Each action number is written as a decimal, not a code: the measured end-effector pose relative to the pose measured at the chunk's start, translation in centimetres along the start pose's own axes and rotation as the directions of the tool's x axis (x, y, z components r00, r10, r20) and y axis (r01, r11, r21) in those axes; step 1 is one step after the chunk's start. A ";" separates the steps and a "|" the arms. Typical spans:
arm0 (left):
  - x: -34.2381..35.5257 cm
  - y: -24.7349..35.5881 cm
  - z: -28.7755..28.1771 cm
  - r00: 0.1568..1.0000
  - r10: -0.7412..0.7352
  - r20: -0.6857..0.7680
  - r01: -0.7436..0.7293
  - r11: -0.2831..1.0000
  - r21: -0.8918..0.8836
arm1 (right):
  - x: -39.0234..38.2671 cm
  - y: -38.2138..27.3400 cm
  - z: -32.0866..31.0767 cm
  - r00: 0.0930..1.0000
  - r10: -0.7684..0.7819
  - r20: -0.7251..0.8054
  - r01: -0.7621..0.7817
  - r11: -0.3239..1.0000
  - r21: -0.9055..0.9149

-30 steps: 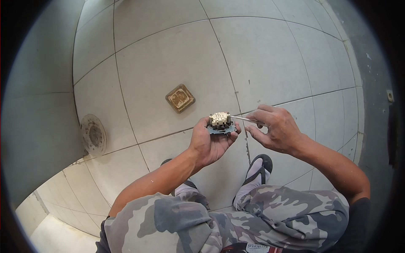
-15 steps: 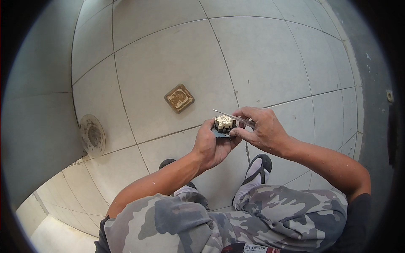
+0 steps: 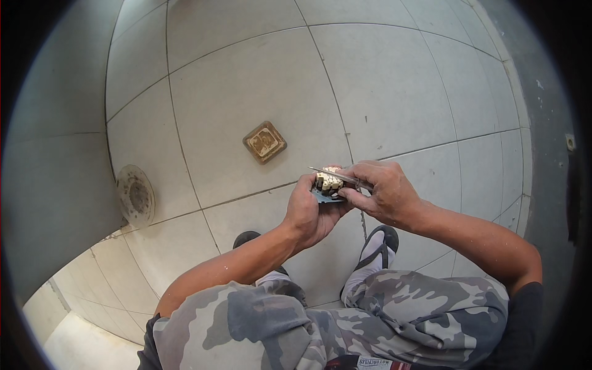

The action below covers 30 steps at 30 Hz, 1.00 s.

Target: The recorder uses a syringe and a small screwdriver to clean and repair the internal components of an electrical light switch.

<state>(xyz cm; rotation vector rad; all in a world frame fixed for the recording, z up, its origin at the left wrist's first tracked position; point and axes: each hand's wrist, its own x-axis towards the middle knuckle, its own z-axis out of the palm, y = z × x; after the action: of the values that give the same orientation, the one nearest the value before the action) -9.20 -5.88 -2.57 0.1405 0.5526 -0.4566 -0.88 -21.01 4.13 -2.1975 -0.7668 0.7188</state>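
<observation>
My left hand point(image 3: 303, 213) is closed around an electrical switch or socket insert point(image 3: 327, 181), a cream block with dark parts on a bluish metal plate. My right hand point(image 3: 387, 192) grips a screwdriver point(image 3: 330, 173) with a thin metal shaft and a clear-looking handle. The shaft lies across the top of the cream block, its tip pointing left; whether it touches cannot be told. Right fingertips rest close against the insert's right side and partly hide it. Beyond my hands, a stained brown square switch frame point(image 3: 265, 142) lies on the floor.
Large pale floor tiles point(image 3: 246, 80) surround me. At left, a round, dirt-speckled dish or lid point(image 3: 135, 196) sits beside a grey panel point(image 3: 55, 185). Below my hands are my feet in black sandals point(image 3: 373, 256). A grey wall point(image 3: 542, 80) borders the right.
The insert has tilted slightly in my left hand. The screwdriver shaft has dropped a little and now crosses the cream block more closely.
</observation>
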 end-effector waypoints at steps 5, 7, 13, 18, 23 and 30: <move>-0.1 -0.2 -0.3 1.000 0.022 0.004 -0.022 0.999 0.033 | -0.2 0.3 0.2 0.996 -0.075 -0.041 0.074 0.997 -0.011; -0.1 -0.2 -0.4 1.000 0.029 0.004 -0.029 0.999 0.042 | -0.2 0.5 0.4 0.999 -0.040 -0.022 0.039 0.999 -0.019; 0.5 -0.7 -0.9 0.999 0.036 -0.001 -0.036 0.997 0.074 | -0.8 0.0 0.9 0.999 0.037 -0.038 -0.037 0.999 -0.016; 0.3 -0.5 0.7 0.992 0.050 -0.112 -0.043 0.997 0.069 | -0.4 0.9 0.9 0.998 0.055 -0.023 -0.056 0.998 -0.012; 0.6 -0.3 0.1 0.993 -0.018 -0.119 0.011 0.998 -0.058 | 0.5 1.7 0.4 0.989 -0.101 -0.111 0.112 0.989 0.098; 0.1 0.0 0.8 0.992 -0.013 -0.129 0.004 0.997 -0.071 | 0.2 1.3 0.1 0.987 -0.136 -0.083 0.136 0.991 -0.004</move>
<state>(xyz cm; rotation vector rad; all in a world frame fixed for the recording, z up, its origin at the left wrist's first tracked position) -8.75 -6.14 -1.91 0.1005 0.6964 -0.4380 -0.38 -21.58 3.05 -2.1357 -0.8641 0.5566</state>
